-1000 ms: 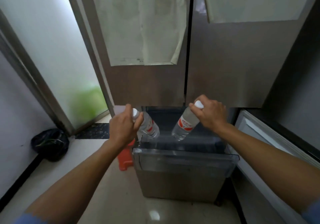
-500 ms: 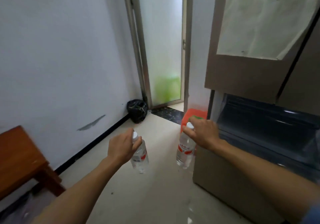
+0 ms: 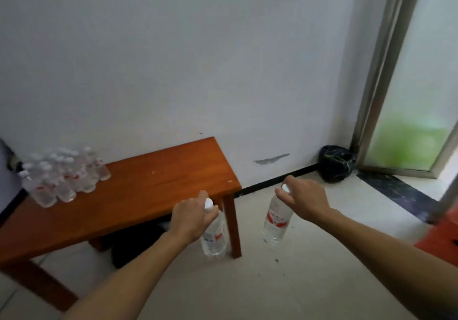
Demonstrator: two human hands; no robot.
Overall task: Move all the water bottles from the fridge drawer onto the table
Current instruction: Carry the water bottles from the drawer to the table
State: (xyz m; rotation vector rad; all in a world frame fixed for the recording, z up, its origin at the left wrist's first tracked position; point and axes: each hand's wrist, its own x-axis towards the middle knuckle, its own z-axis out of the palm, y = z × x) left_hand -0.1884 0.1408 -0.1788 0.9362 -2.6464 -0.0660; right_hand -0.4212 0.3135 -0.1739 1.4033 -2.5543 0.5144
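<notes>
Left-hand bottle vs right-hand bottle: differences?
The left bottle overlaps the table leg in view; the right bottle hangs over open floor. The left bottle's label is partly hidden by the left hand; the right bottle's shows fully below the right hand. Both are clear, white-capped, red-labelled, held by the neck.

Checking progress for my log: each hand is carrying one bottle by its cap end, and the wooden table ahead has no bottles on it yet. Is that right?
Not quite. In the head view the left hand and right hand each hold one bottle by its cap end, but the wooden table already carries a cluster of bottles at its far left end.
</notes>
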